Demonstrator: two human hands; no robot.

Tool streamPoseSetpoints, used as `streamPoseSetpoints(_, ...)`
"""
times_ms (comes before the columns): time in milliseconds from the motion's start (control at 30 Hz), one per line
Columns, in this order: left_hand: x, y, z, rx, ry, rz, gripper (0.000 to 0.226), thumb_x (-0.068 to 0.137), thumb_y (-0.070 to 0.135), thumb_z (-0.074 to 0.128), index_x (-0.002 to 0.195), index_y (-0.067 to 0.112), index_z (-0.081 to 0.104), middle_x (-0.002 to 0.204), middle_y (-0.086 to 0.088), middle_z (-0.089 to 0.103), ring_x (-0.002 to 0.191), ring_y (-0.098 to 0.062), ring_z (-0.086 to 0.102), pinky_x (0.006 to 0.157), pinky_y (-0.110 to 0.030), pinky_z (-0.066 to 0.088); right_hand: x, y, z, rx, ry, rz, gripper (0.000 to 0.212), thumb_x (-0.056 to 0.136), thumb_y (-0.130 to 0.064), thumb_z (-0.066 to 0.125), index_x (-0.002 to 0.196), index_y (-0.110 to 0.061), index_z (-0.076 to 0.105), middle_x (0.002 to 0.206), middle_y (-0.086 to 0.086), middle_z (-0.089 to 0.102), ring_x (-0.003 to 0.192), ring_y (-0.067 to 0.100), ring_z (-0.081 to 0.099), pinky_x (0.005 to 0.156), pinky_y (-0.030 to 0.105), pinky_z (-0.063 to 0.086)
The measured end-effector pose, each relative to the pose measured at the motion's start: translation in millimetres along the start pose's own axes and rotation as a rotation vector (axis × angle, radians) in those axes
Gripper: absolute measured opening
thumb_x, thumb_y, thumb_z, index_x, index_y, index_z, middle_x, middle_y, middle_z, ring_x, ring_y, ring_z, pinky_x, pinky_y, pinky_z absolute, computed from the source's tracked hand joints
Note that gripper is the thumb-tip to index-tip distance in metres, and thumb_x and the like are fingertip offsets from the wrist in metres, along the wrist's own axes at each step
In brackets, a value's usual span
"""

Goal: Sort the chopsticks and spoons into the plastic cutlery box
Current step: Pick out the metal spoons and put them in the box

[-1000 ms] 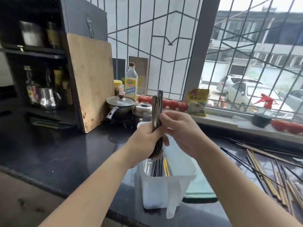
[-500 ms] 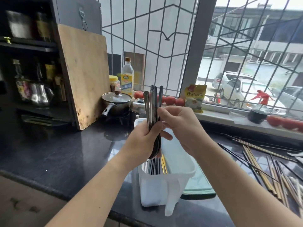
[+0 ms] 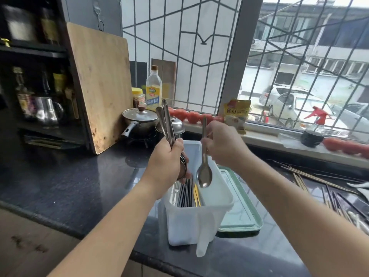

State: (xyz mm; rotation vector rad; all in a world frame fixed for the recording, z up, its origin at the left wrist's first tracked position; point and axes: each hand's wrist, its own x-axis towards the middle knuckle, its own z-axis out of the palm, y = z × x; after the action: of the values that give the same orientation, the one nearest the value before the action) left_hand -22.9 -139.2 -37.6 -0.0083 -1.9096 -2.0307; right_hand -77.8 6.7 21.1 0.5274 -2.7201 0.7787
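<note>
My left hand grips a bundle of metal spoons, handles up, above the left end of the white plastic cutlery box. My right hand holds a single metal spoon by its handle, bowl down, hanging over the box's right compartment. Dark and gold chopsticks and a fork lie in the box's left compartment. More chopsticks lie loose on the counter at the right.
A pale green lid lies right of the box. Behind stand a lidded pan, a steel pot, an oil bottle, a wooden cutting board and tomatoes along the sill. The dark counter's front edge runs close below.
My right hand has pulled one spoon out of the bundle and moved it right and down over the box. The left hand keeps the rest of the spoons.
</note>
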Motion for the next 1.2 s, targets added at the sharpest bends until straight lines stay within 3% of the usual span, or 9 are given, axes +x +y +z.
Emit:
streamPoseSetpoints(200, 0, -1, 1, -0.018, 0.052, 0.027, 0.019, 0.111, 0.030, 0.046, 0.096, 0.018, 0.046, 0.071, -0.007, 0.059, 0.043, -0.027, 0.056, 0.040, -0.029, 0.040, 4, -9, 44, -0.553, -0.485, -0.032, 0.015, 0.083, 0.003, 0.067, 0.094, -0.004, 0.059, 0.071, 0.004, 0.054, 0.068, 0.024, 0.059, 0.062, 0.033, 0.049)
streamPoseSetpoints(300, 0, 0, 2, 0.019, 0.050, 0.040, 0.016, 0.110, 0.030, 0.046, 0.097, 0.021, 0.048, 0.067, -0.005, 0.060, 0.044, -0.028, 0.058, 0.040, -0.029, 0.042, 9, -15, 52, -0.625, -0.653, -0.006, 0.023, 0.091, -0.001, 0.061, 0.070, -0.007, 0.055, 0.063, 0.000, 0.057, 0.053, 0.013, 0.053, 0.058, 0.028, 0.049)
streamPoseSetpoints(400, 0, 1, 2, 0.034, 0.054, 0.043, 0.016, 0.111, 0.029, 0.045, 0.098, 0.020, 0.048, 0.062, -0.006, 0.059, 0.044, -0.030, 0.056, 0.041, -0.028, 0.042, 6, -14, 59, -0.565, -0.677, 0.015, 0.020, 0.095, 0.000, 0.054, 0.077, -0.002, 0.061, 0.069, 0.005, 0.062, 0.059, 0.020, 0.059, 0.073, 0.033, 0.054)
streamPoseSetpoints(567, 0, 1, 3, 0.022, 0.073, 0.029, 0.016, 0.111, 0.027, 0.044, 0.097, 0.019, 0.046, 0.060, -0.005, 0.058, 0.042, -0.028, 0.056, 0.039, -0.027, 0.041, -2, -16, 65, -0.623, -0.716, -0.021, 0.014, 0.092, 0.003, 0.057, 0.080, -0.002, 0.057, 0.117, 0.016, 0.068, 0.098, 0.034, 0.065, 0.088, 0.038, 0.054)
streamPoseSetpoints(700, -1, 3, 2, 0.033, 0.056, 0.007, 0.017, 0.111, 0.030, 0.045, 0.099, 0.018, 0.047, 0.069, -0.010, 0.057, 0.044, -0.027, 0.057, 0.040, -0.028, 0.043, 8, -22, 49, -0.694, -0.680, -0.079, 0.002, 0.092, -0.002, 0.064, 0.093, -0.002, 0.063, 0.107, 0.012, 0.071, 0.093, 0.029, 0.068, 0.084, 0.036, 0.057)
streamPoseSetpoints(833, -1, 3, 3, 0.072, 0.014, -0.006, 0.018, 0.110, 0.030, 0.046, 0.101, 0.014, 0.049, 0.074, -0.015, 0.055, 0.045, -0.029, 0.058, 0.040, -0.029, 0.044, 29, -11, 11, -0.199, -0.397, 0.042, 0.005, 0.092, -0.006, 0.067, 0.090, -0.002, 0.066, 0.076, 0.008, 0.068, 0.063, 0.023, 0.068, 0.054, 0.029, 0.055)
streamPoseSetpoints(1000, -3, 5, 4, 0.098, -0.067, 0.033, 0.021, 0.110, 0.028, 0.049, 0.105, 0.008, 0.054, 0.067, -0.013, 0.057, 0.044, -0.030, 0.055, 0.037, -0.027, 0.040, 7, -7, -19, 0.732, -0.381, 0.040, 0.027, 0.104, -0.027, 0.052, 0.115, -0.009, 0.070, 0.112, 0.013, 0.074, 0.101, 0.024, 0.071, 0.088, 0.034, 0.059)
streamPoseSetpoints(1100, -4, 7, 2, 0.078, -0.130, 0.049, 0.027, 0.109, 0.033, 0.049, 0.105, 0.007, 0.055, 0.064, -0.014, 0.056, 0.040, -0.030, 0.053, 0.039, -0.027, 0.038, -3, -6, -19, 0.887, -0.450, -0.076, 0.030, 0.105, -0.020, 0.049, 0.124, -0.006, 0.068, 0.118, 0.014, 0.072, 0.113, 0.028, 0.068, 0.098, 0.036, 0.055)
streamPoseSetpoints(1200, -6, 8, 1, 0.108, -0.194, 0.044, 0.028, 0.109, 0.036, 0.049, 0.105, 0.009, 0.057, 0.066, -0.015, 0.057, 0.041, -0.030, 0.053, 0.040, -0.029, 0.039, -3, -4, -14, 0.880, -0.375, -0.130, 0.024, 0.102, -0.014, 0.056, 0.118, -0.004, 0.070, 0.116, 0.026, 0.068, 0.101, 0.033, 0.063, 0.096, 0.043, 0.054)
